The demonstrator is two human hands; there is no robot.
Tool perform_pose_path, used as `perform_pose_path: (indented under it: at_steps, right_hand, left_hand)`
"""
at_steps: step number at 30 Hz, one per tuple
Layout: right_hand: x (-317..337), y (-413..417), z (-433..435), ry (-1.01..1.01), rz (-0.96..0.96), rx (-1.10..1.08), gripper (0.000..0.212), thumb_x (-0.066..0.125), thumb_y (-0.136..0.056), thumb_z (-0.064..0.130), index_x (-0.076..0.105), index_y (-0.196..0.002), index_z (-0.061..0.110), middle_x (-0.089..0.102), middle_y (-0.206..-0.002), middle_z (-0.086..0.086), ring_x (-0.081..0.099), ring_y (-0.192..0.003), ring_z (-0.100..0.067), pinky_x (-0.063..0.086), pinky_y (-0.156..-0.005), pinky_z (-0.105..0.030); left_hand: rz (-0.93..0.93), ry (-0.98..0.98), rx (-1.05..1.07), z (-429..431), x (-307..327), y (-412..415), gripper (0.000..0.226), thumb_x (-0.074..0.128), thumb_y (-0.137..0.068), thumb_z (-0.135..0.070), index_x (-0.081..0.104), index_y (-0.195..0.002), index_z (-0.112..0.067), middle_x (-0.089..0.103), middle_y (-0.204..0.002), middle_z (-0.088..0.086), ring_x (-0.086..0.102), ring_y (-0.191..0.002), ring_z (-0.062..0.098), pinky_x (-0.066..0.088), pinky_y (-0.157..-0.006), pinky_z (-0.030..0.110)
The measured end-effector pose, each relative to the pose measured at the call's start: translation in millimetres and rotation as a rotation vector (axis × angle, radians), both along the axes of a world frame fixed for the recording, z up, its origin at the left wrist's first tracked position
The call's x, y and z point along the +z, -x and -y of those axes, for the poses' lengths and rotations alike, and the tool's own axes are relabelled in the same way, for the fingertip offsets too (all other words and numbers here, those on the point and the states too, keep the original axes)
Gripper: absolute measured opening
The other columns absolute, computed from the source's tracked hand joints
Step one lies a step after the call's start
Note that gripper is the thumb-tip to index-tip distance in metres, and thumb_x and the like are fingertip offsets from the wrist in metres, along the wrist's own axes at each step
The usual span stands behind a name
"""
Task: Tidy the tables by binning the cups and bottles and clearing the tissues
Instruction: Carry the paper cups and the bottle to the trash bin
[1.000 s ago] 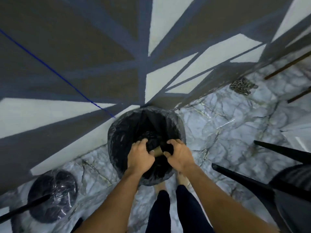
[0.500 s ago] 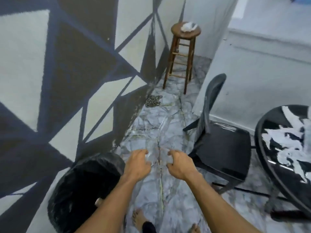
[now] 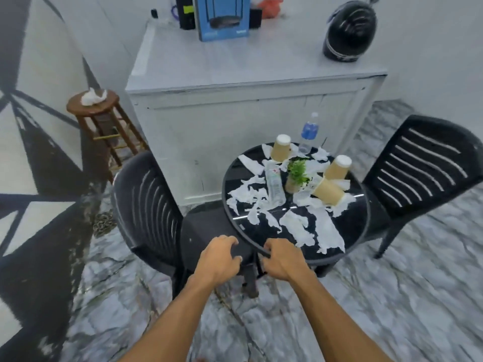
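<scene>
A round black table (image 3: pixel 358 232) stands ahead, strewn with torn white tissues (image 3: pixel 298 227). On it are an upside-down paper cup (image 3: pixel 280 148), a second upside-down cup (image 3: pixel 337 168), a cup lying on its side (image 3: pixel 328 192), a clear bottle lying flat (image 3: pixel 274 185) and an upright blue-label bottle (image 3: pixel 309 133). A small potted plant (image 3: pixel 296 175) sits in the middle. My left hand (image 3: pixel 218 259) and right hand (image 3: pixel 283 259) hang in front of the table's near edge, fingers loosely curled, holding nothing.
Black chairs flank the table at left (image 3: pixel 146 205) and right (image 3: pixel 423 165). A wooden stool (image 3: pixel 102 113) with a crumpled tissue (image 3: pixel 92 96) stands by the patterned wall. Behind is a white cabinet (image 3: pixel 248 82) with a blue box (image 3: pixel 222 17) and black helmet (image 3: pixel 347 32).
The view swung from the black bin up to the littered table. My hands left the bin, where they held something, and now hang empty.
</scene>
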State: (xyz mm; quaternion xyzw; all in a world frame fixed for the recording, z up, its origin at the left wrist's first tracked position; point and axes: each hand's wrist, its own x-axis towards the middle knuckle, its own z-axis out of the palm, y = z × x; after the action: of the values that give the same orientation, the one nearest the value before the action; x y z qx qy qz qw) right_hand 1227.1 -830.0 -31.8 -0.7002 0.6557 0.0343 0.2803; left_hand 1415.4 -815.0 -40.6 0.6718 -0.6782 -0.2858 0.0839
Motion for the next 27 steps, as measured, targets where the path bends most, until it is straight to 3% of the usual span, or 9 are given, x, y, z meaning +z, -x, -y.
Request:
perform_pose_path:
  at_steps: [7,12,19,27]
  right_hand:
    - [5.6,70.0,33.2,0.059,0.027,-0.218,0.043,0.06,-0.088,0.034,0.058,-0.129,0.022,0.06,-0.131,-0.002,0.057,-0.12,-0.023,0.046,-0.095,-0.034]
    - [11.7,94.3,78.9,0.099,0.012,-0.297,0.044,0.058,-0.087,0.036,0.057,-0.13,0.024,0.062,-0.127,0.0,0.057,-0.116,-0.02,0.046,-0.09,-0.032]
    - [6.7,115.5,126.5,0.087,0.031,-0.357,0.052,0.059,-0.087,0.032,0.048,-0.137,0.023,0.062,-0.127,-0.004,0.058,-0.116,-0.024,0.048,-0.091,-0.036]
    - [-9.3,155.4,189.7,0.124,0.022,-0.334,0.061,0.059,-0.086,0.028,0.042,-0.144,0.019,0.05,-0.138,-0.009,0.042,-0.131,-0.027,0.042,-0.102,-0.038]
  left_hand:
    - [-0.039,0.029,-0.181,72.2,7.1,74.1,0.048,0.062,-0.086,-0.039,0.055,-0.132,-0.027,0.055,-0.135,-0.007,0.049,-0.126,0.015,0.043,-0.105,0.034]
    - [-0.068,0.06,-0.25,132.6,7.3,102.0,0.049,0.06,-0.088,-0.034,0.054,-0.136,-0.024,0.054,-0.14,-0.004,0.046,-0.131,0.016,0.039,-0.106,0.033]
    - [-0.059,0.039,-0.201,190.3,3.4,118.8,0.052,0.06,-0.089,-0.033,0.05,-0.138,-0.025,0.051,-0.143,-0.001,0.046,-0.13,0.021,0.041,-0.103,0.038]
    - [-0.025,0.01,-0.045,238.7,-15.1,135.8,0.051,0.059,-0.088,-0.028,0.05,-0.138,-0.022,0.054,-0.136,0.001,0.051,-0.123,0.023,0.045,-0.096,0.039]
